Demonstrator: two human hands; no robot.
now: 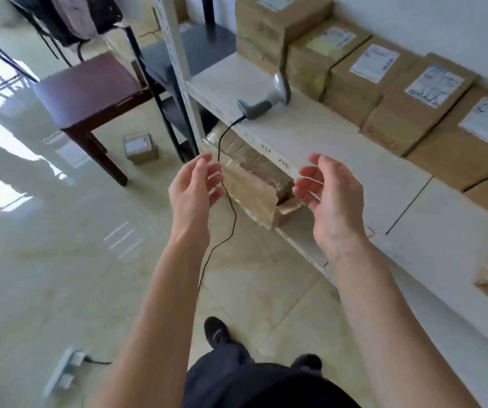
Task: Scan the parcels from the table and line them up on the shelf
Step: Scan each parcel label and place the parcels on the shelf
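Note:
Several brown cardboard parcels (369,75) with white labels stand in a row along the back of the white shelf (340,160). A grey barcode scanner (269,98) lies on the shelf's left part, and its black cable (231,207) hangs over the front edge toward the floor. My left hand (192,187) and my right hand (331,195) are raised in front of the shelf edge, palms facing each other, fingers relaxed, holding nothing. The cable runs just behind my left fingers. A torn parcel (254,189) on the lower shelf shows between my hands.
A dark wooden table (89,89) stands at the left, with a small parcel (141,147) on the floor beside its leg. A black rack (178,63) sits behind the white shelf post (178,69). A power strip (66,369) lies on the glossy tiled floor.

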